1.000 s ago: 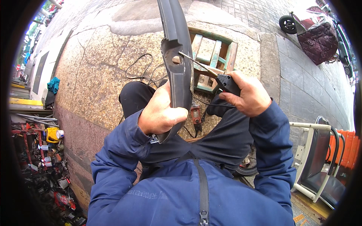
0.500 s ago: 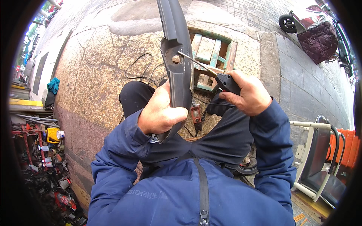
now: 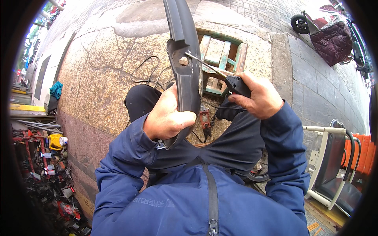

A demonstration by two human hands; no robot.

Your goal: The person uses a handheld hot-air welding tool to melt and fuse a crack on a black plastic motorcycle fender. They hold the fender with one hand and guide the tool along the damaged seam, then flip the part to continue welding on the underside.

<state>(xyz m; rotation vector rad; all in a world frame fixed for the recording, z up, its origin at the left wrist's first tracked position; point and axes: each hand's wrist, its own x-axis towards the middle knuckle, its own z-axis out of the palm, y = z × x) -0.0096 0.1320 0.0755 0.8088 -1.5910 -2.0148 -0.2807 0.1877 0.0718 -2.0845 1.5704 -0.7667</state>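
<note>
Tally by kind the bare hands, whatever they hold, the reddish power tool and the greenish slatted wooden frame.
Bare left hand, bare right hand: 2
Curved black plastic panel: 1
Black tool with thin metal rod: 1
Reddish power tool: 1
Greenish slatted wooden frame: 1
Total: 6

Bright daylight, strong fisheye distortion.

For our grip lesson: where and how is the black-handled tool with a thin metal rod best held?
Likely by its blocky black handle, from the right, as the right hand does: the handle offers a broad hold, while the thin metal rod points leftward to the curved black plastic panel.
</note>
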